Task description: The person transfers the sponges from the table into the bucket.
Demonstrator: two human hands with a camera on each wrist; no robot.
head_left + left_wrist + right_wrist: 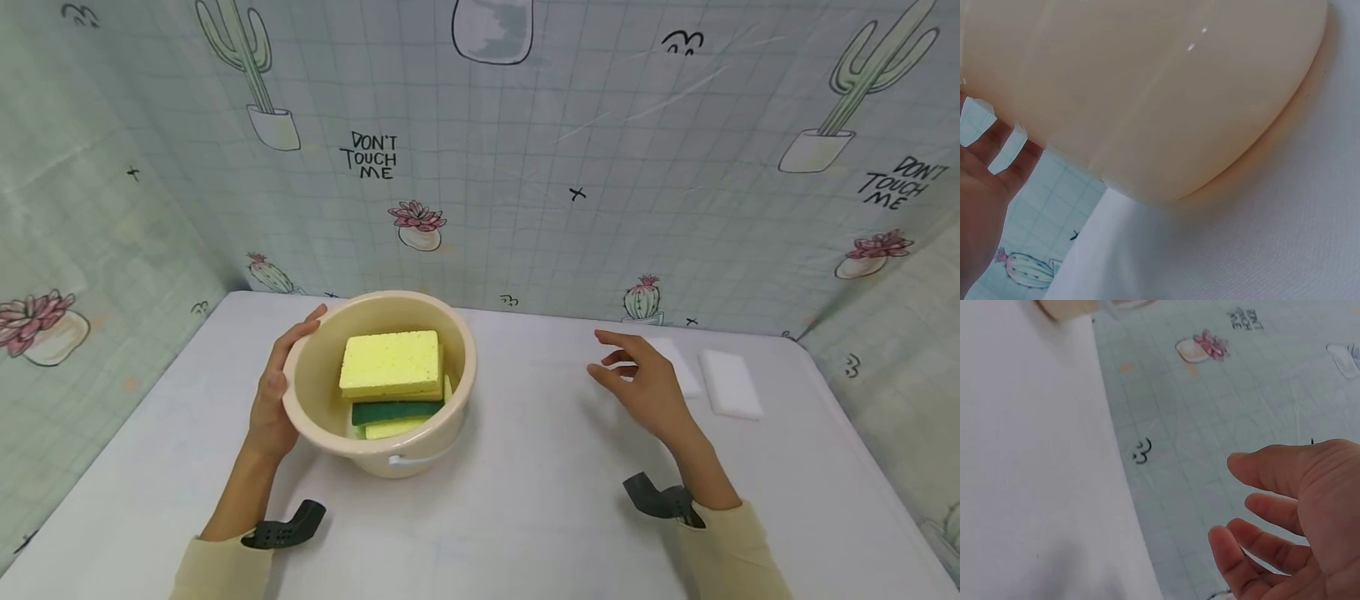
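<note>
A cream bucket (380, 451) stands left of the middle of the table in the head view. Inside it lie several yellow sponges (392, 362); a dark green scouring side (396, 412) shows below the top one. My left hand (272, 408) holds the bucket by its left side, fingers reaching round under the rim. In the left wrist view the bucket wall (1147, 81) hides the fingertips. To the right, my right hand (643, 385) is raised over the table, holding nothing, with thumb and fingers apart and loosely bent.
Two white rectangular blocks (730, 383) lie at the back right of the white table (517, 517), one partly behind the right hand. A thin white handle (423, 458) hangs on the bucket's front. Cactus-printed cloth (510, 167) encloses the table's back and sides.
</note>
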